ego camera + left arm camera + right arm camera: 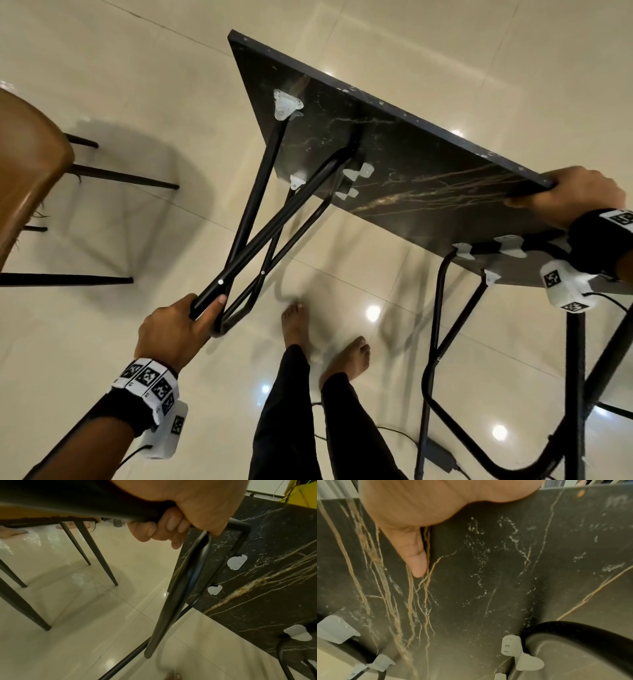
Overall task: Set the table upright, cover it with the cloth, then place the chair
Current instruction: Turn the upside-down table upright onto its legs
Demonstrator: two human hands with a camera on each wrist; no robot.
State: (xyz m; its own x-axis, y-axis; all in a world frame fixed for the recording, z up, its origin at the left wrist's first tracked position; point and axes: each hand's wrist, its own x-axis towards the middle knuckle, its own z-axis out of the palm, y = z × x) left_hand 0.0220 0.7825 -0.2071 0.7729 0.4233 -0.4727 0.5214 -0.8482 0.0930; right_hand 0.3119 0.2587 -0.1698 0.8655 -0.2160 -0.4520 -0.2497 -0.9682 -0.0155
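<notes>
A folding table with a black marble-patterned board and black tube legs hangs tilted in the air, its underside toward me. My left hand grips the end of one leg frame; in the left wrist view the fingers curl round the tube. My right hand holds the board's near right edge, and the right wrist view has the thumb pressed flat on the underside. A brown-seated chair with thin black legs stands at the left. No cloth shows.
Glossy cream floor tiles stretch all around. My bare feet stand below the table. A dark cable and small box lie on the floor near the second leg frame. Something yellow sits beyond the board.
</notes>
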